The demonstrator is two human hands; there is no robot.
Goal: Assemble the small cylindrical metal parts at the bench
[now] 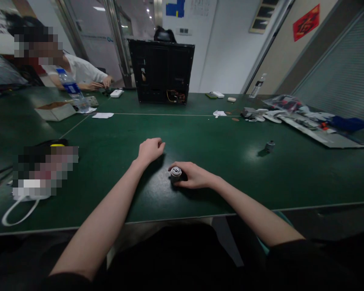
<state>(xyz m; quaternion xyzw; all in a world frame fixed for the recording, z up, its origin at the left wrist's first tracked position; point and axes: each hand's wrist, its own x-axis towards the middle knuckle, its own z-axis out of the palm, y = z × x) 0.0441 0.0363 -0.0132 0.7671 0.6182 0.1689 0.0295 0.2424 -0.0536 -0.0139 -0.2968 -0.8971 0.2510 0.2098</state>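
My right hand has its thumb and fingers wrapped around a small grey metal cylinder that looks like a small electric motor. The cylinder is upright at the green table, its round top with a centre hub facing up. To the left and farther forward, my left hand is closed in a loose fist, back of the hand up, and nothing shows sticking out of it. A second, similar cylinder stands apart on the table to the right.
A black panel device with exposed wires stands at the back. At right lies a cluttered board; at left, an open cardboard box, a water bottle and a strapped bag. A person sits at the far left.
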